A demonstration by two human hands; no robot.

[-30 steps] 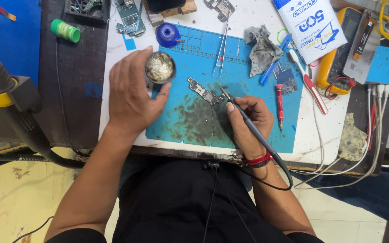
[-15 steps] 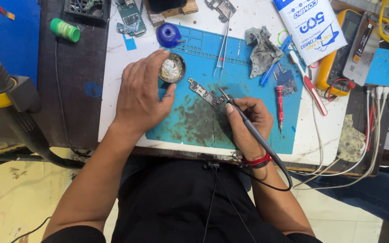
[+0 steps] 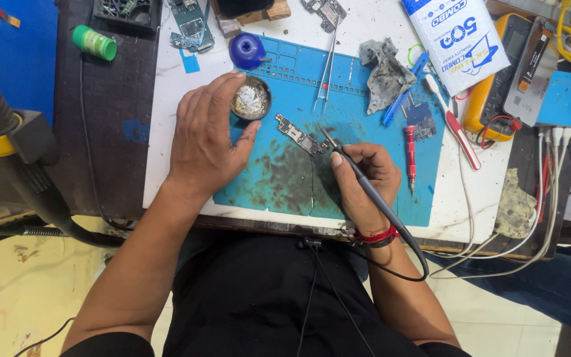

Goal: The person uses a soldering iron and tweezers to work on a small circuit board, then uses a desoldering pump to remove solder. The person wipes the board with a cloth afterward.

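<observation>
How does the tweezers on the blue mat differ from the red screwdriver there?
The tweezers are bare silver metal, while the red screwdriver has a red handle. The tweezers lie at the mat's top edge, slightly slanted; the screwdriver lies upright near the right hand. Both are slim tools, untouched by either hand.

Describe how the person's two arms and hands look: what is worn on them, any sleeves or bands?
Both forearms are bare, with no sleeves showing and no gloves. The left hand wears nothing: no ring, watch or band is visible. The right hand has a red thread band around the wrist, with a darker band right beside it. The clothing below is black.
</observation>
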